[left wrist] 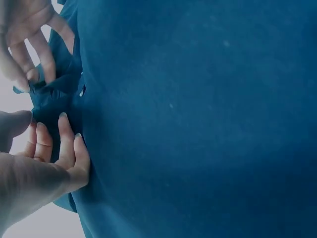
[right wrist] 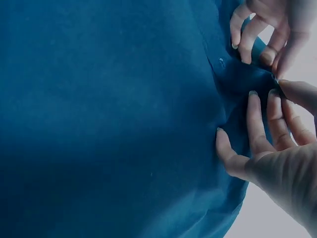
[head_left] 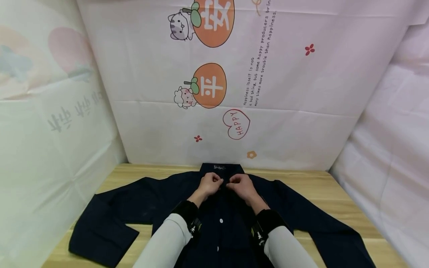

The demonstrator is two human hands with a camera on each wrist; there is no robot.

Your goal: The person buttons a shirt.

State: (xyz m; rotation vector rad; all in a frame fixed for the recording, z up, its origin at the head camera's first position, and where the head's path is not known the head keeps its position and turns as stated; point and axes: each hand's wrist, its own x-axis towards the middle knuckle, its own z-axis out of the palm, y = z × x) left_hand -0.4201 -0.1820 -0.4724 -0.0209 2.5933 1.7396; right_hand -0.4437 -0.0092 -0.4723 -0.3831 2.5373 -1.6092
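Observation:
A dark navy long-sleeved shirt (head_left: pixel 134 201) lies spread out, front side up, its collar (head_left: pixel 205 168) at the far end. Just below the collar, my left hand (head_left: pixel 209 185) pinches one front edge between thumb and fingers. Close beside it, my right hand (head_left: pixel 244 188) pinches the cloth of the other edge. The right wrist view has the thumb and fingertips of my right hand (right wrist: pixel 282 163) meeting those of the left on the gathered fabric. A small white button (right wrist: pixel 222 62) shows beneath them. Further down the front are white buttons (head_left: pixel 221 220). The fingers hide what lies in the pinch.
The shirt rests on a light wooden table (head_left: pixel 318 186). Its left sleeve in view (head_left: pixel 100 234) is bent back toward me, while the other sleeve (head_left: pixel 331 227) slants down to the right. A printed white cloth (head_left: pixel 285 137) rises behind the table, with pale cloth on both sides.

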